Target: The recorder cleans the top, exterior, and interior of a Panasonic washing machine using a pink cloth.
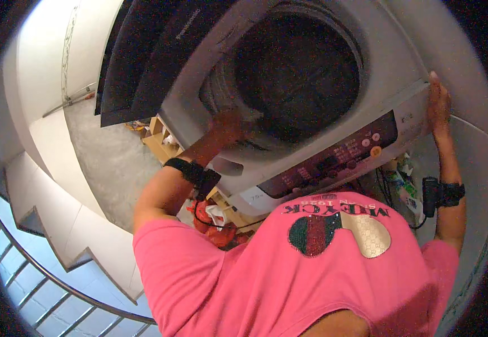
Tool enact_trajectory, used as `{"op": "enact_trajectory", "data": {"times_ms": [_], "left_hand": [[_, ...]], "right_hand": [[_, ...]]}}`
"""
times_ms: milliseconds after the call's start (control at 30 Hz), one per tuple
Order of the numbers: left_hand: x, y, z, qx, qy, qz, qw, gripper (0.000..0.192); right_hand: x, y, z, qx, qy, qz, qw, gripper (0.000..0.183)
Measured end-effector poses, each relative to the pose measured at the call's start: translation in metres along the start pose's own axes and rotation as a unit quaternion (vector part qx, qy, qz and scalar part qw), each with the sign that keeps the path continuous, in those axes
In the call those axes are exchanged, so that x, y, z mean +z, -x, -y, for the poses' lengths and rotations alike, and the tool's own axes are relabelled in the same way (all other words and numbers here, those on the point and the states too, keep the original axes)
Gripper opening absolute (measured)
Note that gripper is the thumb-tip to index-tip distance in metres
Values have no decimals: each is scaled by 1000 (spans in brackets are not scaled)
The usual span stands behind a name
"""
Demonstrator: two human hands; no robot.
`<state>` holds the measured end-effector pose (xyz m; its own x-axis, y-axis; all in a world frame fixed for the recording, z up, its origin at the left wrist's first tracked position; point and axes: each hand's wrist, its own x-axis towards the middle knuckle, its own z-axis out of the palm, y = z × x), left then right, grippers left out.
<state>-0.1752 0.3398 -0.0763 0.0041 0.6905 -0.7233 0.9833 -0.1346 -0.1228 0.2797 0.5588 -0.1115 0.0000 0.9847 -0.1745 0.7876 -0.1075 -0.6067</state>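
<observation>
In front of me stands a top-loading washing machine (366,122) with a grey top. Its dark lid (151,63) is raised, and the round tub (298,76) lies exposed, too dark inside to make out contents. My left hand (229,126) reaches to the near left rim of the tub opening. Its fingers are blurred and in shadow, so their grip is unclear. Against the right front corner of the machine rests my right hand (439,103), holding nothing loose. The control panel (332,158) with its buttons faces me between my arms.
To the left are an open cardboard box (161,141) and a red plastic bag (214,225) on a concrete floor (105,156). A stair edge (71,219) and metal railing (58,282) curve along the lower left. Cables (383,187) hang near the machine's front right.
</observation>
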Motion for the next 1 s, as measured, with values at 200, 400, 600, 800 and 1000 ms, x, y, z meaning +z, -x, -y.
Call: {"op": "enact_trajectory", "data": {"times_ms": [200, 400, 600, 800, 1000], "left_hand": [[-11, -12, -3, -151, 46, -4, 987, 55], [-16, -20, -5, -171, 8, 149, 974, 58], [1, -5, 12, -85, 21, 9, 996, 64], [10, -14, 2, -10, 52, 47, 997, 67], [-24, -18, -8, 21, 58, 133, 989, 58]], "right_hand": [[8, 2, 7, -19, -12, -45, 999, 65], [18, -2, -8, -98, -17, -115, 988, 61], [12, 10, 4, -90, -45, -87, 991, 60], [1, 0, -1, -72, -2, -28, 997, 58], [-21, -32, -23, -40, -54, 113, 991, 55]]}}
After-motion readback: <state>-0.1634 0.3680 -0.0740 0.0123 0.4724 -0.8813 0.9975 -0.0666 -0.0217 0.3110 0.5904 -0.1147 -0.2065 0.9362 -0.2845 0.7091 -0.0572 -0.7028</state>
